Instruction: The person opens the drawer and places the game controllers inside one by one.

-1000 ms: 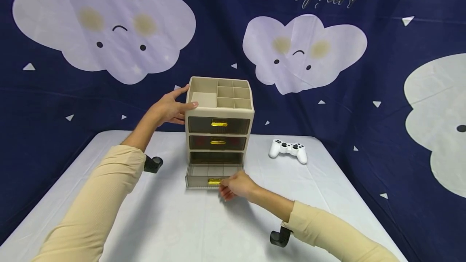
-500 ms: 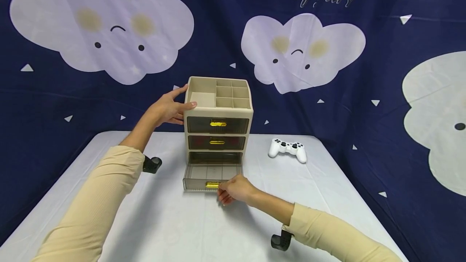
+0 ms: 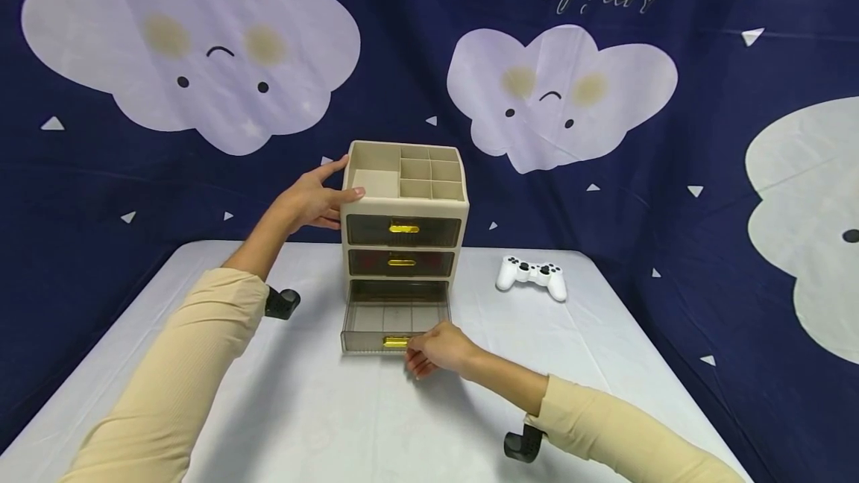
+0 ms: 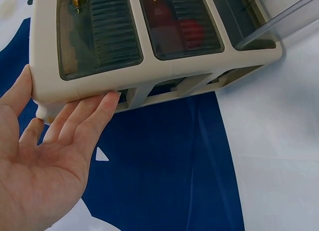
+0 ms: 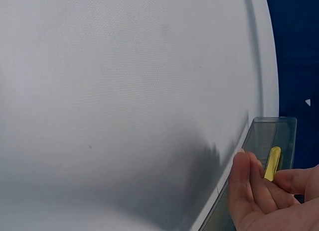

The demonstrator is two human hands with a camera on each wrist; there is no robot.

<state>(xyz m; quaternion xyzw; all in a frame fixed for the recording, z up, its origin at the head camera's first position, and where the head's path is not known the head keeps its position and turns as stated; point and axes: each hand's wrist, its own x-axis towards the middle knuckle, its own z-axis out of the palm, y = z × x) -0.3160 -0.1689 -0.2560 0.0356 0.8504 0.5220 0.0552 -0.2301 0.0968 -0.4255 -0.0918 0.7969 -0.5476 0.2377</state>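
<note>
A beige desktop drawer organizer (image 3: pixel 406 206) stands toward the back of the table, its top split into compartments. My left hand (image 3: pixel 310 201) steadies its upper left corner; in the left wrist view, extended fingers (image 4: pixel 82 121) lie against the side wall. The clear grey bottom drawer (image 3: pixel 362 342) is pulled out, and no items show in it. With thumb and fingers, my right hand (image 3: pixel 439 349) pinches the right end of its gold drawer handle (image 5: pixel 272 163). Above it, the middle drawer (image 3: pixel 367 263) and top drawer (image 3: pixel 365 230) are closed. Something red (image 4: pixel 192 33) shows through the middle drawer's front.
A white game controller (image 3: pixel 531 278) lies on the white-covered table (image 3: pixel 322 416), right of the organizer. Behind hangs a dark blue cloth (image 3: pixel 403 58) with cloud prints. Black camera mounts (image 3: pixel 282 303) sit at the wrists.
The bottom drawer has slid slightly farther out toward me, mostly in the first half second, with my right hand on its handle. My left hand stays at the organizer's corner.
</note>
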